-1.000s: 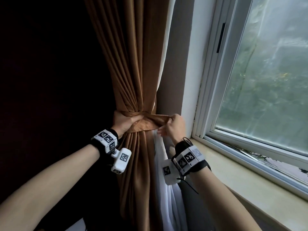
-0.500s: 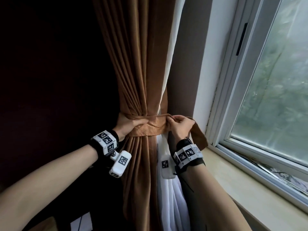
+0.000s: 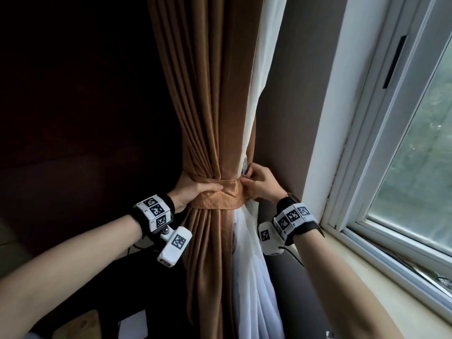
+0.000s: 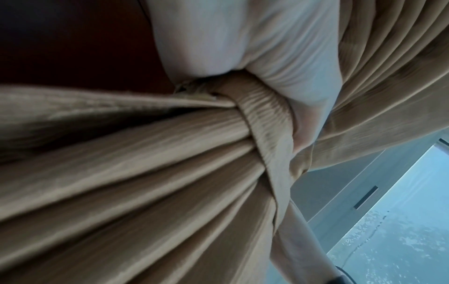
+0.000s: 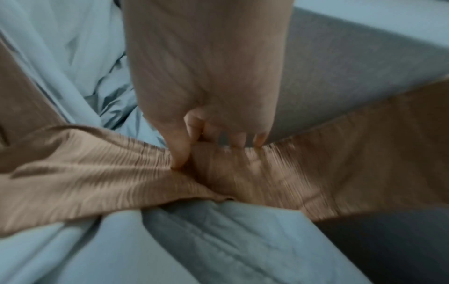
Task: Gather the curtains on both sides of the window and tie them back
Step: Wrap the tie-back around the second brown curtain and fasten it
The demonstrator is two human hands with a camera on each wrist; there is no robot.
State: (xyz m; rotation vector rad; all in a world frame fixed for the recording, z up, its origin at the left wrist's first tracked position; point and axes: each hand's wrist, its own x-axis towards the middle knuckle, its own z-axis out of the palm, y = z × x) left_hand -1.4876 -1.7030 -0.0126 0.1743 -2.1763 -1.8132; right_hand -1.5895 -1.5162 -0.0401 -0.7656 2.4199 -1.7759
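Note:
A brown curtain hangs gathered in folds left of the window, with a white sheer curtain bunched against its right side. A ribbed tan tieback band wraps the bundle at its waist. My left hand grips the bundle and the band's left part, thumb lying over the band. My right hand pinches the band's right end against the wall side. In the right wrist view its thumb and fingers press into the tieback band. The left wrist view shows the tieback band cinching the brown curtain.
The window with its white frame stands to the right, above a pale sill. A grey wall strip lies between curtain and frame. The room to the left is dark, with some flat items low at the bottom left.
My right hand has drawn the band's loose end in tight behind the bundle, toward the wall. The flap that hung to the right half a second ago is out of sight. The view moved closer.

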